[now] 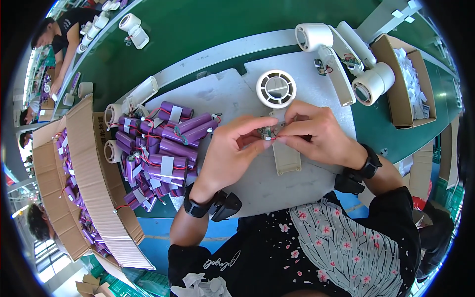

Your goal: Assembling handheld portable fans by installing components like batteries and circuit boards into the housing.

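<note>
While both hands meet over the fan handle [286,157], left hand [232,153] and right hand [316,132] pinch what looks like a small circuit board [267,132] between them, fingertip to fingertip.

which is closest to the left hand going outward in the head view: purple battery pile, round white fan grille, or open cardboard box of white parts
From the left hand:
1. Purple battery pile, just to its left.
2. Round white fan grille, ahead, slightly right.
3. Open cardboard box of white parts, far right.

Left hand [232,153] and right hand [316,131] pinched small circuit board [267,132] together over white fan housing [279,104] on grey mat [277,183]; purple battery pile [161,148] lay just left.
</note>
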{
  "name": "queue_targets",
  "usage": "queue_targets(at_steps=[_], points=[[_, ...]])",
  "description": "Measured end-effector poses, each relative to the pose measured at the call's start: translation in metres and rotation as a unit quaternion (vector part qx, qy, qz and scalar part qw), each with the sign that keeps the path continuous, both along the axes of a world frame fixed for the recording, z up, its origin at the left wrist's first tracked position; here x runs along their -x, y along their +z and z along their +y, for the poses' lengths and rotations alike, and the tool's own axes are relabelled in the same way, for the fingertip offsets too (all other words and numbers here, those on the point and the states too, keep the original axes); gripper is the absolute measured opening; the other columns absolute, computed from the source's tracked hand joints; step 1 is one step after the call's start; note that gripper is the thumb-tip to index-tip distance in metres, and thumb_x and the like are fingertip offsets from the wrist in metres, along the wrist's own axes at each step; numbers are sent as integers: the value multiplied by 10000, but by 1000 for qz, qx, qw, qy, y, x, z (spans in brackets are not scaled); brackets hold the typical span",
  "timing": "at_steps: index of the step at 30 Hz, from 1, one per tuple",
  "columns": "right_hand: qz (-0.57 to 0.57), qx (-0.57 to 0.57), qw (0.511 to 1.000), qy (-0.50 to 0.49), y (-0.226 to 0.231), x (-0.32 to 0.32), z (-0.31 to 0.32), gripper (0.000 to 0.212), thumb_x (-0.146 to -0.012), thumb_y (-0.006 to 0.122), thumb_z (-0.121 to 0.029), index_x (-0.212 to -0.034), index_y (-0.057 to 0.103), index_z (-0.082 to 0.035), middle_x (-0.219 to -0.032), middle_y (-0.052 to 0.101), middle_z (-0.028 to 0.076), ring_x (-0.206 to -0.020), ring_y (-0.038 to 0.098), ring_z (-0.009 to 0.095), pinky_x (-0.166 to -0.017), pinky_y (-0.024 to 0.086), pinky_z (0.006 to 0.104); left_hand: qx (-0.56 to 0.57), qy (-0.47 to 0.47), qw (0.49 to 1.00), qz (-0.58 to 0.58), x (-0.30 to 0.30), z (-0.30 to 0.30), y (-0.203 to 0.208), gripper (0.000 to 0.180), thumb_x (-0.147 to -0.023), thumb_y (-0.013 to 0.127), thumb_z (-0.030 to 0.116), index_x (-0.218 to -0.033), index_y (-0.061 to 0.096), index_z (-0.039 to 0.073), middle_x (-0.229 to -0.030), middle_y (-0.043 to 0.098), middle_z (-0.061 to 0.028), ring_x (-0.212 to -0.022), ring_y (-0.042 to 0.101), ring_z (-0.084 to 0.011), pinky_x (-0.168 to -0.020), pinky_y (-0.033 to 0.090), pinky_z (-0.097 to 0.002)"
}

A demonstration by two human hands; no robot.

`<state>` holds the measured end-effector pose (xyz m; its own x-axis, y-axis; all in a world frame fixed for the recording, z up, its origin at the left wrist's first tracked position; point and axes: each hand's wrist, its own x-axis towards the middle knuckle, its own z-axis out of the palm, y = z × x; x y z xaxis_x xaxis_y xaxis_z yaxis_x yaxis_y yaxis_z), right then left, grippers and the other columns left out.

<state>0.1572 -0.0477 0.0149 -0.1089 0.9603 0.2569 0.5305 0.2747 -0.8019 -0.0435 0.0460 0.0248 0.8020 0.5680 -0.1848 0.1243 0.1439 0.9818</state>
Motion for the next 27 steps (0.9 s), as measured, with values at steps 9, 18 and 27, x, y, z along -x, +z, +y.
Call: queue_targets(at_steps=[9,18,27], points=[[22,34,999,4,2,-1,1,66,-760,733,-3,-820,703,0,-801,559,74,-607,541,173,-524,413,303,26,14,998,-51,1,-1,-9,346,-853,608,-131,-1165,557,9,-1040,627,-47,-979,618,-108,-875,515,-261],[46,29,999,6,2,-3,2,52,-758,713,19,-805,690,21,-784,553,82,-630,541,189,-546,417,317,16,12,998,-66,0,-1,-11,347,-843,625,-133,-1156,554,-1,-1042,647,-65,-997,635,-121,-893,525,-267],[53,40,998,19,0,-6,3,65,-761,702,35,-825,689,34,-795,562,89,-667,552,191,-571,422,313,-113,44,992,-29,-1,-3,-10,301,-804,686,-115,-1081,638,-8,-1019,691,-76,-976,670,-146,-884,555,-291]])
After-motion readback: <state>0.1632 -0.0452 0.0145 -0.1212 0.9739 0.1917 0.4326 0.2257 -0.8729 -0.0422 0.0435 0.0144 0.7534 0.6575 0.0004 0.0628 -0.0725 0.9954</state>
